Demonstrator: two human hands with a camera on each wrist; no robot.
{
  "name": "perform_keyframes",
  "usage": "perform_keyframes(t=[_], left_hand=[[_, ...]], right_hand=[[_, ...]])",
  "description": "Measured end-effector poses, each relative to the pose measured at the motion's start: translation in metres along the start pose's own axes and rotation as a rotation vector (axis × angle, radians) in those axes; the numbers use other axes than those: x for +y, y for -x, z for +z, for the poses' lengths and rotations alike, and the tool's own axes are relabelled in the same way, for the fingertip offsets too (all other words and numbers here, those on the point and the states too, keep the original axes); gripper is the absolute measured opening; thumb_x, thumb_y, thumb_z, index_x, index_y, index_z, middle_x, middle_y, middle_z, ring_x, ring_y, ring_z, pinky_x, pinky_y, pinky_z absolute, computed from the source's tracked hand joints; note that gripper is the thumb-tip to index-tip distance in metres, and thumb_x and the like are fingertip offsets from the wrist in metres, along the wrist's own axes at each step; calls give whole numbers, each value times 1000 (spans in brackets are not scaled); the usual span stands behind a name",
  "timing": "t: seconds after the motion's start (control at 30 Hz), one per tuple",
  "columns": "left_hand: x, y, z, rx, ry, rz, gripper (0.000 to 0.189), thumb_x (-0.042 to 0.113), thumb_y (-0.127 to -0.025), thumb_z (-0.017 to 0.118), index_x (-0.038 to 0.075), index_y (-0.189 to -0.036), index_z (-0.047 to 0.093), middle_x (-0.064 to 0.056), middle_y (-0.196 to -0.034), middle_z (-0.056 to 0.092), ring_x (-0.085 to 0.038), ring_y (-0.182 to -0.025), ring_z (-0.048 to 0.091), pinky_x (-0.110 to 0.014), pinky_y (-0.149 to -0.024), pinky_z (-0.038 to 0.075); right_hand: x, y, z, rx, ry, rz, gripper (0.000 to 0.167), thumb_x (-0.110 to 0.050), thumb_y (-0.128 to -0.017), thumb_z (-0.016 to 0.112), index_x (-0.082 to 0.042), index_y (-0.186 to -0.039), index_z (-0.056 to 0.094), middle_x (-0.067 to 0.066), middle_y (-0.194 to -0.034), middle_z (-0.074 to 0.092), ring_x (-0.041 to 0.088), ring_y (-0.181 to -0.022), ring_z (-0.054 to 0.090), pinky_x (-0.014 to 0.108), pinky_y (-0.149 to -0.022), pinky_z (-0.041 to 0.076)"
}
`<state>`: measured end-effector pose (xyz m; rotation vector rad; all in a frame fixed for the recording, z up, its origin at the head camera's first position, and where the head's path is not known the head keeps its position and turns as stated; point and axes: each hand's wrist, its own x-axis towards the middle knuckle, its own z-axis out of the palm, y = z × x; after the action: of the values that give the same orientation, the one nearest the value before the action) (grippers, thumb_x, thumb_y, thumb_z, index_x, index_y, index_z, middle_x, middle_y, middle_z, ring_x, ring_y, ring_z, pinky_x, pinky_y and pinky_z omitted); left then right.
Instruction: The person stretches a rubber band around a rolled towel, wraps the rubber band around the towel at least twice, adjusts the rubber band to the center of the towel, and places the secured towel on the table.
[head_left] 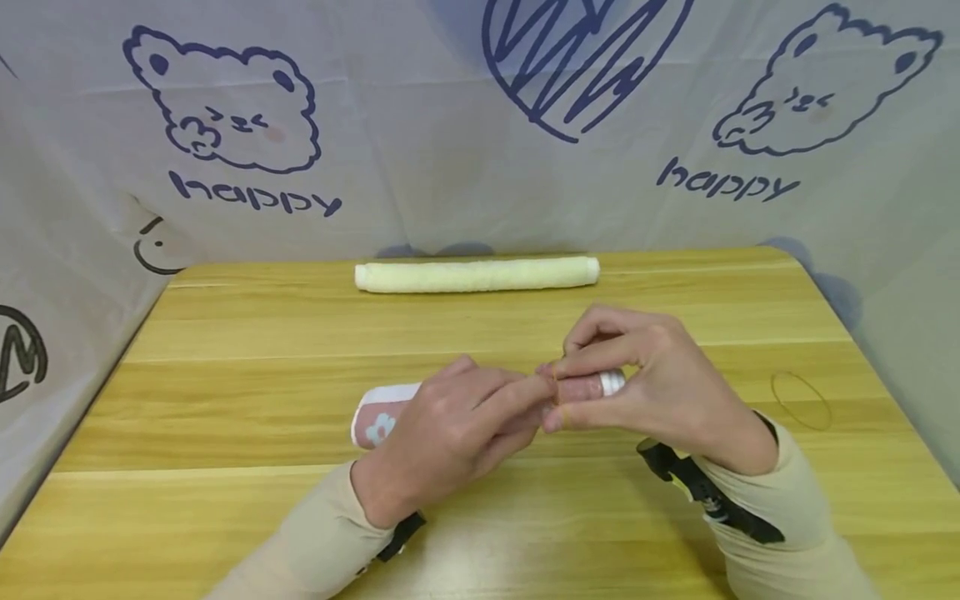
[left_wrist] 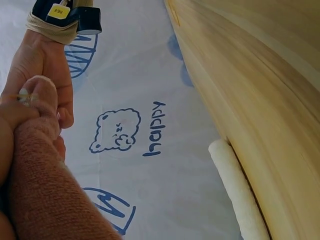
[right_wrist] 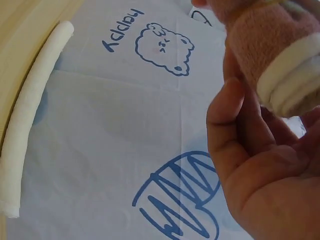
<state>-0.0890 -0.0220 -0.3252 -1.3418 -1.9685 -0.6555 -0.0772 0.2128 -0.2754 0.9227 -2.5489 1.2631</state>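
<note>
A pink rolled towel point(head_left: 381, 423) with white ends and a pale flower lies crosswise in both hands in the head view. My left hand point(head_left: 457, 425) grips its middle and hides much of it. At the right end, my right hand point(head_left: 652, 375) pinches a thin yellowish rubber band point(head_left: 555, 379) around the roll with thumb and fingers. The left wrist view shows the pink towel point(left_wrist: 50, 185) close up, narrowed near the band. In the right wrist view its white-edged end point(right_wrist: 292, 75) sticks out above the right palm point(right_wrist: 270, 185).
A pale yellow rolled towel point(head_left: 477, 276) lies along the table's back edge. To the right of the right wrist, a loose rubber band point(head_left: 817, 396) rests on the wooden table point(head_left: 225, 400). A white cloth point(head_left: 405, 108) with drawn bears hangs behind the table and along its sides.
</note>
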Motion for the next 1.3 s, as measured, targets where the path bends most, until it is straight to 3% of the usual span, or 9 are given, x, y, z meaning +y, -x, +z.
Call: perform_keyframes(t=[0.23, 0.67, 1.07, 1.17, 1.3], left_hand=[[-1, 2, 2, 7, 0, 28, 19, 26, -101, 69, 15, -115, 72, 4, -94, 78, -5, -80, 71, -23, -63, 51], [-4, 7, 3, 3, 85, -66, 32, 15, -92, 75, 8, -123, 70, 3, -94, 78, -4, -80, 70, -21, -64, 50], [-5, 8, 5, 39, 119, -87, 20, 14, -93, 73, 9, -113, 72, 2, -93, 77, -4, -78, 68, -21, -63, 50], [-6, 8, 5, 48, 140, -106, 22, 12, -90, 76, 7, -112, 72, 0, -95, 78, -6, -78, 69, -21, -64, 52], [-8, 9, 3, 78, 166, -183, 28, 10, -88, 79, 5, -114, 69, -4, -97, 78, -10, -75, 68, -24, -66, 56]], right_hand=[[2, -1, 2, -25, -9, -2, 31, -18, -68, 98, -25, -95, 85, -16, -91, 68, 4, -79, 61, 19, -64, 52], [4, -2, 3, -25, -22, -13, 28, -14, -73, 94, -25, -95, 83, -16, -93, 67, 4, -82, 62, 20, -70, 54], [0, -3, 4, -37, 17, -13, 25, -13, -80, 89, -26, -98, 78, -13, -97, 67, 4, -82, 62, 21, -68, 54], [-1, -3, 3, -52, -39, 13, 29, -9, -81, 87, -22, -102, 72, -11, -99, 68, 6, -81, 62, 22, -67, 55], [-4, -3, 3, -22, -130, 34, 39, 0, -79, 86, -13, -109, 64, -3, -106, 69, 9, -86, 64, 21, -71, 58]])
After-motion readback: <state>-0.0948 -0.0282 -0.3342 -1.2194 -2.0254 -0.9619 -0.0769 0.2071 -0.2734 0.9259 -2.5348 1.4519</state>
